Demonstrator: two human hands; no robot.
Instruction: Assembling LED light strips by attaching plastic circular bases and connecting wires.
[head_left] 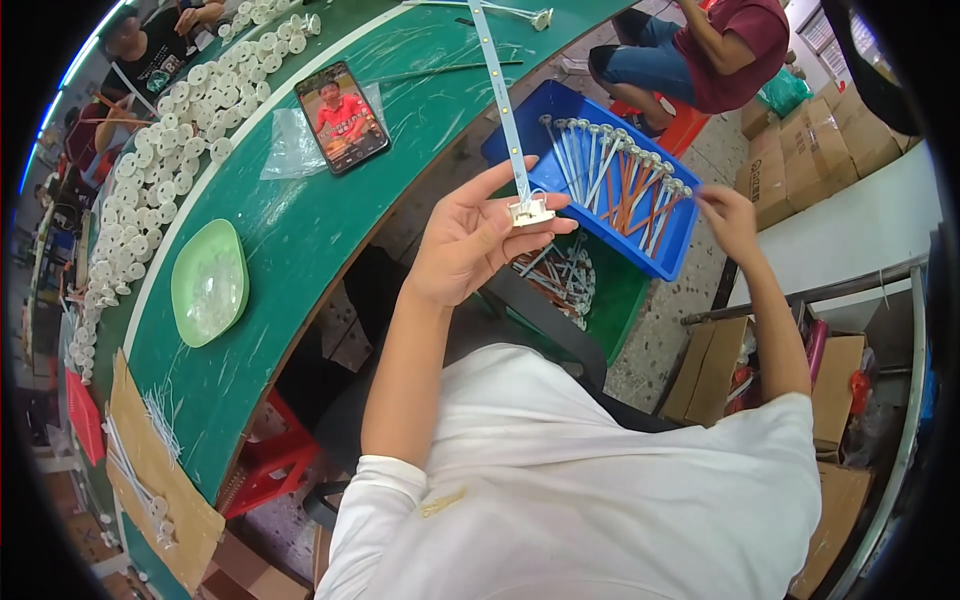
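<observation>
My left hand (462,240) is closed round a white plastic end piece (531,211), pinched between thumb and fingers. From it a narrow LED strip (499,85) with small yellow chips rises away over the table edge. My right hand (730,222) is at the right rim of a blue bin (655,262), fingers bent together beside the round ends there. Whatever its fingertips hold is too small to make out. Inside the bin lie several white and orange sticks (625,195) with round metallic-looking ends. Below the blue bin, a green bin (622,315) holds more such sticks.
On the curved green table (330,235) lie a phone (342,117) on a clear bag, a green dish (210,283), and cardboard (160,480) with thin wires. Many white round caps (150,190) line the far side. Other people sit across and at right, near cartons (800,150).
</observation>
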